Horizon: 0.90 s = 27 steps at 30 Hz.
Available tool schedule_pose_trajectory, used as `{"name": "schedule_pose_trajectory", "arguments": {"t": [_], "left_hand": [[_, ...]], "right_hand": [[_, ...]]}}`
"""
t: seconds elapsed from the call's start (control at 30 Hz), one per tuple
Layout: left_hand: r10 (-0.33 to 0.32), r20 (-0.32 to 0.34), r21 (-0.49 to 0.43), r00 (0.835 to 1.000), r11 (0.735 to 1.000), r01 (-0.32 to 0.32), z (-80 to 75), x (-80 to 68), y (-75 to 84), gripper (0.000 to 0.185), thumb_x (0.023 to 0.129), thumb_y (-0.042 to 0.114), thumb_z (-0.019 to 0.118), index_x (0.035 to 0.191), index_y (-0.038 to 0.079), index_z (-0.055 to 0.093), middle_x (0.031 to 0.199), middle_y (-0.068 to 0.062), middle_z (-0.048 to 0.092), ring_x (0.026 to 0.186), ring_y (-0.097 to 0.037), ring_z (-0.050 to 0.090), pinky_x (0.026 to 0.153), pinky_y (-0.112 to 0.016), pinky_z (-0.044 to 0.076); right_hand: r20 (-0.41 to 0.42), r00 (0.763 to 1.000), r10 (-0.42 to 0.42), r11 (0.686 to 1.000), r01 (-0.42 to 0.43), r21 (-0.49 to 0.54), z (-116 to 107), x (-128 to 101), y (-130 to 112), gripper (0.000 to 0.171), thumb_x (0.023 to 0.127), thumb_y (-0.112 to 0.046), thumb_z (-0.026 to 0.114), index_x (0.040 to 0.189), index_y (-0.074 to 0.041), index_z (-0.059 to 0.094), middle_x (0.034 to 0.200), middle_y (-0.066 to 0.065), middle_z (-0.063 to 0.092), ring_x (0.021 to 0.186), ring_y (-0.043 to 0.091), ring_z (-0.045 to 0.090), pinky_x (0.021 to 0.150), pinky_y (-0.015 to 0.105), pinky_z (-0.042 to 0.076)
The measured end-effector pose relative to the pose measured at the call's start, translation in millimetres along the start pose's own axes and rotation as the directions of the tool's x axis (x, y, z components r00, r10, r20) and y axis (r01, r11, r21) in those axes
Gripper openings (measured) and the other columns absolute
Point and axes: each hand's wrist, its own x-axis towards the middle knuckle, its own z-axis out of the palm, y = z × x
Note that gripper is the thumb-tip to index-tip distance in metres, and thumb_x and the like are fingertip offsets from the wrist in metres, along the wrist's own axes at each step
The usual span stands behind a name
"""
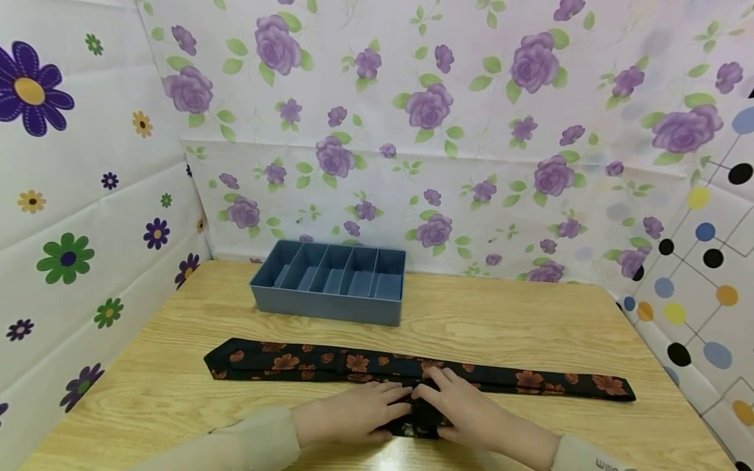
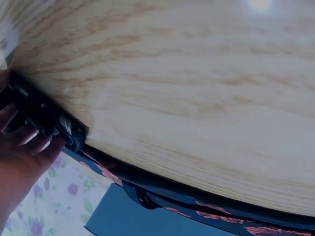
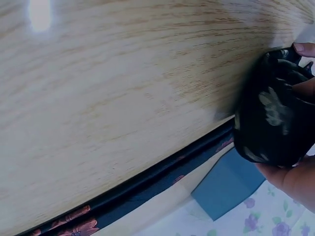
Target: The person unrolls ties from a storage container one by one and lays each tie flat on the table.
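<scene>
A rolled black necktie (image 1: 408, 429) with a pale leaf pattern lies near the table's front, between both hands. My left hand (image 1: 360, 412) holds its left side; in the left wrist view the fingers (image 2: 42, 145) bend over the roll. From the other side my right hand (image 1: 462, 411) grips it, with the thumb and fingers round the rolled cloth (image 3: 275, 110) in the right wrist view. Just beyond the hands a dark necktie (image 1: 283, 358) with orange flowers lies stretched out across the table. Its wide pointed end is at the left, and the right fingertips overlap its near edge.
Behind the flowered necktie stands a blue-grey tray (image 1: 330, 307) with several compartments. The wooden table (image 1: 501, 314) is bounded by a rose-patterned sheet (image 1: 377, 176) at the back, with patterned sheets on the left and right.
</scene>
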Motion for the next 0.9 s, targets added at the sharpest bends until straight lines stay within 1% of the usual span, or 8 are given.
{"name": "schedule_pose_trajectory", "arguments": {"t": [0.1,0.23,0.4,0.5,0.57,0.6,0.7,0.9], "left_hand": [[-0.001,0.014,0.016,1.000,1.000,0.001,-0.7,0.8,0.8,0.056,0.097,0.041,0.049,0.147,0.019,0.035,0.150,-0.006,0.037,0.135,-0.021,0.041,0.103,-0.034,0.045],[-0.006,0.029,-0.010,1.000,1.000,0.007,-4.3,2.0,1.3,0.058,0.096,0.041,0.051,0.148,0.020,0.033,0.150,-0.005,0.037,0.135,-0.021,0.041,0.105,-0.033,0.043],[-0.007,0.052,-0.011,0.999,1.000,0.008,-8.7,4.9,2.1,0.057,0.095,0.041,0.054,0.146,0.020,0.037,0.148,-0.005,0.040,0.133,-0.020,0.043,0.104,-0.032,0.044],[0.002,0.045,0.010,0.999,1.000,-0.002,-10.1,7.3,2.5,0.058,0.094,0.041,0.055,0.146,0.021,0.038,0.146,-0.004,0.042,0.131,-0.019,0.046,0.101,-0.030,0.046],[0.009,0.038,0.020,0.999,1.000,-0.010,-10.5,8.4,2.6,0.058,0.094,0.041,0.055,0.146,0.021,0.037,0.144,-0.004,0.044,0.129,-0.018,0.047,0.099,-0.028,0.047],[0.011,0.035,0.025,0.999,1.000,-0.012,-10.4,8.8,2.5,0.059,0.094,0.041,0.055,0.146,0.021,0.037,0.144,-0.003,0.045,0.128,-0.017,0.047,0.098,-0.028,0.047],[0.015,0.026,0.019,1.000,1.000,-0.016,-10.0,9.4,2.2,0.058,0.094,0.040,0.057,0.145,0.021,0.038,0.142,-0.003,0.047,0.125,-0.016,0.049,0.097,-0.027,0.048],[0.017,0.028,0.018,0.999,1.000,-0.018,-9.4,10.5,1.1,0.058,0.093,0.040,0.057,0.145,0.022,0.038,0.140,-0.002,0.048,0.121,-0.014,0.052,0.094,-0.025,0.049]], "right_hand": [[0.007,1.000,0.004,1.000,-0.004,-0.023,-1,1,0,0.050,0.077,-0.023,0.079,0.119,-0.016,0.054,0.129,0.009,0.049,0.111,0.025,0.052,0.085,0.040,0.051],[0.029,1.000,0.011,0.999,-0.010,-0.044,-3,2,0,0.049,0.076,-0.024,0.079,0.117,-0.015,0.054,0.126,0.004,0.053,0.114,0.025,0.053,0.087,0.044,0.050],[0.044,0.999,-0.021,0.991,0.027,-0.130,-6,1,1,0.048,0.074,-0.024,0.081,0.116,-0.022,0.058,0.115,0.003,0.053,0.096,0.020,0.056,0.073,0.037,0.052],[0.082,0.996,-0.019,0.980,0.034,-0.194,-9,-1,3,0.048,0.075,-0.026,0.080,0.119,-0.024,0.059,0.113,0.005,0.052,0.091,0.019,0.055,0.068,0.036,0.051],[0.106,0.994,-0.005,0.981,0.026,-0.195,-11,-1,3,0.047,0.076,-0.027,0.079,0.118,-0.024,0.058,0.112,0.004,0.051,0.090,0.019,0.054,0.067,0.037,0.051],[0.114,0.993,0.002,0.982,0.020,-0.190,-11,-1,3,0.046,0.076,-0.027,0.079,0.117,-0.023,0.057,0.113,0.004,0.051,0.092,0.020,0.055,0.068,0.039,0.052],[0.128,0.992,0.011,0.986,0.010,-0.164,-12,-1,3,0.043,0.076,-0.026,0.079,0.112,-0.022,0.055,0.113,0.003,0.052,0.094,0.021,0.056,0.070,0.040,0.052],[0.128,0.992,0.000,0.988,0.020,-0.156,-14,-1,5,0.041,0.075,-0.027,0.080,0.104,-0.023,0.052,0.108,-0.001,0.053,0.089,0.017,0.056,0.067,0.034,0.051]]}}
